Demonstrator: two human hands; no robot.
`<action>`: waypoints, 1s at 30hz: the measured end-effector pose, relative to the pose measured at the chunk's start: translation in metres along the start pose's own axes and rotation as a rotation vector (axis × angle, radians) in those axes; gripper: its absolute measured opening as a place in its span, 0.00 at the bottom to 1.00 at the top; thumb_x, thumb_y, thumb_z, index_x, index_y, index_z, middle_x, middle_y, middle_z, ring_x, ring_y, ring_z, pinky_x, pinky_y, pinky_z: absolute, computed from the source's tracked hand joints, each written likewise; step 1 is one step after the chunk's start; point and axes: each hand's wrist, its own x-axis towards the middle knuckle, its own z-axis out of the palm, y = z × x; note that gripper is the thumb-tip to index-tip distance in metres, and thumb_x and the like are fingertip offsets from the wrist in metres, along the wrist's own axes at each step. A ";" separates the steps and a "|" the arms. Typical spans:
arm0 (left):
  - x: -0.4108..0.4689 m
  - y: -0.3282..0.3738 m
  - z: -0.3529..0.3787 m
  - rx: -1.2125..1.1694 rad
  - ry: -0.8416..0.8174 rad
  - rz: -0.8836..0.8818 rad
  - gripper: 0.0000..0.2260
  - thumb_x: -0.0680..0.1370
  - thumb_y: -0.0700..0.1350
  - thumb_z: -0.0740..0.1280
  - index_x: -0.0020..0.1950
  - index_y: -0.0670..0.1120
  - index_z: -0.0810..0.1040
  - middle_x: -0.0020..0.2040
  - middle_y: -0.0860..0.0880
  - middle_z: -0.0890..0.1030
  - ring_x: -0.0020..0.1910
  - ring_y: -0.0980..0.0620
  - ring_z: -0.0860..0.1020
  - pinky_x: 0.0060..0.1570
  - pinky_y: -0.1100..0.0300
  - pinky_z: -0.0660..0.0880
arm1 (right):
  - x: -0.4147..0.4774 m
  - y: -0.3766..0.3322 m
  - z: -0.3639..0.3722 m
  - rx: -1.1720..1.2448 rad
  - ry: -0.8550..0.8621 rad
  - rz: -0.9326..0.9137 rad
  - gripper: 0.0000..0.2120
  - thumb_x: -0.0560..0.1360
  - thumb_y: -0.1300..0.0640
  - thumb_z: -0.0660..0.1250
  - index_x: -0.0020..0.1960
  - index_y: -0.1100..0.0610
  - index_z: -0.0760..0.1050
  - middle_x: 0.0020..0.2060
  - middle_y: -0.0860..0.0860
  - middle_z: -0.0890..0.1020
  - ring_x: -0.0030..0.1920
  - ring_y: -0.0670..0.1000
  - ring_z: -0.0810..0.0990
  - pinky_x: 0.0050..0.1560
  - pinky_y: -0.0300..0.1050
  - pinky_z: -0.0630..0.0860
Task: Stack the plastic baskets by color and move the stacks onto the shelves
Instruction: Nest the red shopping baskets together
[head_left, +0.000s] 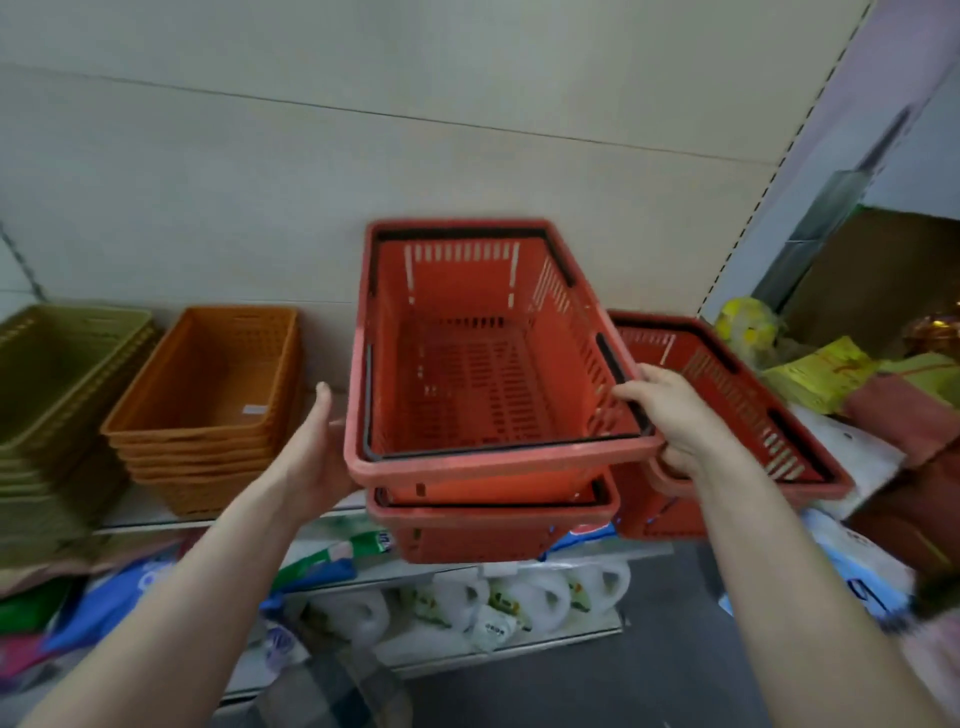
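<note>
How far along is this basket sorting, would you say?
Done: an olive stack and an orange stack already sit on the shelf. In hand: two nested red baskets, the left hand against one side, the right hand gripping the rim. Left: setting these down; a third red basket beside them isn't nested yet.
</note>
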 end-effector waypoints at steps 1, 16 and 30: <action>-0.002 0.000 0.000 0.000 -0.002 -0.018 0.40 0.77 0.70 0.45 0.56 0.40 0.83 0.57 0.38 0.83 0.57 0.40 0.81 0.61 0.44 0.72 | 0.002 0.006 0.007 -0.060 -0.009 0.014 0.09 0.75 0.67 0.63 0.52 0.61 0.80 0.38 0.56 0.85 0.35 0.54 0.83 0.51 0.54 0.79; 0.001 -0.012 0.020 -0.135 0.123 0.099 0.35 0.79 0.67 0.43 0.56 0.45 0.81 0.58 0.40 0.83 0.62 0.42 0.78 0.69 0.47 0.68 | 0.009 0.006 0.015 -0.151 0.078 0.052 0.10 0.77 0.68 0.61 0.54 0.63 0.79 0.38 0.58 0.82 0.36 0.57 0.80 0.47 0.51 0.79; 0.000 -0.015 0.030 0.621 0.184 0.224 0.25 0.80 0.35 0.59 0.76 0.52 0.63 0.65 0.46 0.77 0.61 0.47 0.78 0.62 0.47 0.76 | 0.001 0.050 0.041 -0.714 0.054 0.094 0.29 0.82 0.59 0.55 0.81 0.50 0.53 0.71 0.60 0.72 0.68 0.61 0.73 0.61 0.45 0.70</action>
